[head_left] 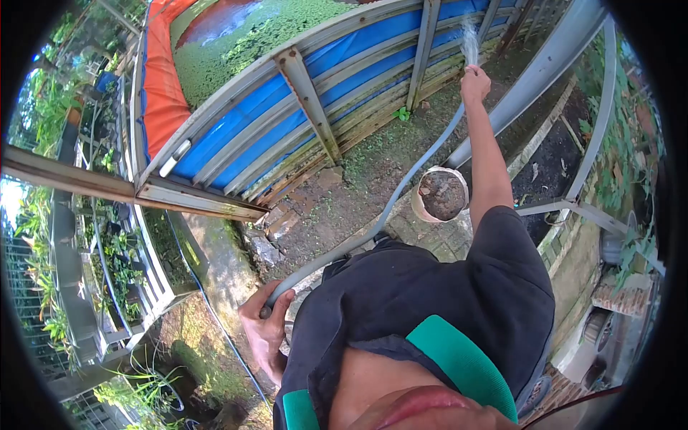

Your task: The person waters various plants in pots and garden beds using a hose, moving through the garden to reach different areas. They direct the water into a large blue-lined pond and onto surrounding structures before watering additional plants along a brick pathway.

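Note:
A grey garden hose (401, 188) runs in a curve across the front of my body, from one hand to the other. Low on the left side, my left hand (264, 324) is closed around the hose, with thumb and fingers wrapped about it. My right hand (475, 84), on an outstretched arm, grips the hose's far end. Water (469, 44) sprays from that end, away from me, along the foot of the blue-lined fence wall. Below my right forearm a round whitish pot (428, 210) filled with dark soil stands on the ground.
A metal-framed pond wall (308, 100) with blue sheeting curves ahead; green floating plants (287, 36) cover its water. An orange tarp (159, 82) drapes its left edge. Broken bricks (283, 222) lie by its corner. Planter racks (75, 251) stand left, a slanting grey pipe (537, 79) right.

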Available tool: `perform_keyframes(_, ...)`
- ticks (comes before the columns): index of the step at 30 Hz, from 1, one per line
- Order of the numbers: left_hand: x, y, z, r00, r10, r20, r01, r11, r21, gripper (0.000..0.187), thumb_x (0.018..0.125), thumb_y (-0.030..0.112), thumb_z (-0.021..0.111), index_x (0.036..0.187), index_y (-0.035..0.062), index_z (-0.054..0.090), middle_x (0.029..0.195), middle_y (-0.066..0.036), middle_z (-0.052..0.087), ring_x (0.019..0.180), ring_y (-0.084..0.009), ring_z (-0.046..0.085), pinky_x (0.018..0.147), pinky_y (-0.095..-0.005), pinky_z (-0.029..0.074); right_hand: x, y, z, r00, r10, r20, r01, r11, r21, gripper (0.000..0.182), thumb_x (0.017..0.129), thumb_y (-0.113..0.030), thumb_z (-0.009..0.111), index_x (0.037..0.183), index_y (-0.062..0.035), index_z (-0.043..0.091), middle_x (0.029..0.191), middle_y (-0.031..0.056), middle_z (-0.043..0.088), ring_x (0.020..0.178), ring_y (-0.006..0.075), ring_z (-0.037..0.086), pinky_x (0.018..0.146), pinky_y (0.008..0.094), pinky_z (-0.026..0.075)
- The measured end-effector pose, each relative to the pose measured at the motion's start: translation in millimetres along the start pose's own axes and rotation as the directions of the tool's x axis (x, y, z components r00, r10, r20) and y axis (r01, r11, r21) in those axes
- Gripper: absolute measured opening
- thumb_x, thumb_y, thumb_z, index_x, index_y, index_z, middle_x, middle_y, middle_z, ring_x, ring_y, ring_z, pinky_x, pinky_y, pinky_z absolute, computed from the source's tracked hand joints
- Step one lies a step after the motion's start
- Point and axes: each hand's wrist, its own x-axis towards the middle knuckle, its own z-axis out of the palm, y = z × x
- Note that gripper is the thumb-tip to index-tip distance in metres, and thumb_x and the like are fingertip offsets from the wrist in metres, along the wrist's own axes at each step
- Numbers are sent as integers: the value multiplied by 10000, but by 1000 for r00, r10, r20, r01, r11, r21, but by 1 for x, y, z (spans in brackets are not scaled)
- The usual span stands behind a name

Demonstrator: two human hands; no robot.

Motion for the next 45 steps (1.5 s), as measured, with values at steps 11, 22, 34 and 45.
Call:
perform_keyframes(11,-2,-2,6,1000,14,13,-13,999,-45,255,796,141,762,971,-30,689,638,-18,590,551,-56,450,483,-222,314,29,-18,-25,995,-7,-99,9,1000,22,181,818,-153,586,901,-73,725,887,202,686,853,360,656,794,430,493)
perform_keyframes(22,-7,7,6,1000,8,-28,-8,1000,-11,291,791,174,770,989,-26,696,648,-2,580,544,-45,430,463,-209,297,62,25,-15,935,349,-62,-304,880,365,96,832,-56,592,824,-86,683,608,75,583,450,177,537,348,318,352)
perform_keyframes(34,-21,-2,-6,991,-27,-133,31,999,32,258,769,129,774,978,-6,707,726,-75,668,632,-88,558,565,-223,411,-22,48,6,685,465,561,-638,755,154,108,850,-89,638,952,-66,667,666,71,559,426,107,406,379,266,276)
perform_keyframes(45,-32,-13,-9,975,44,-219,-40,999,24,240,774,123,768,972,-2,711,734,-101,687,636,-116,613,561,-257,448,-201,37,82,367,394,843,-494,850,-182,131,896,-147,593,1009,-157,657,637,34,539,378,68,354,324,231,237)
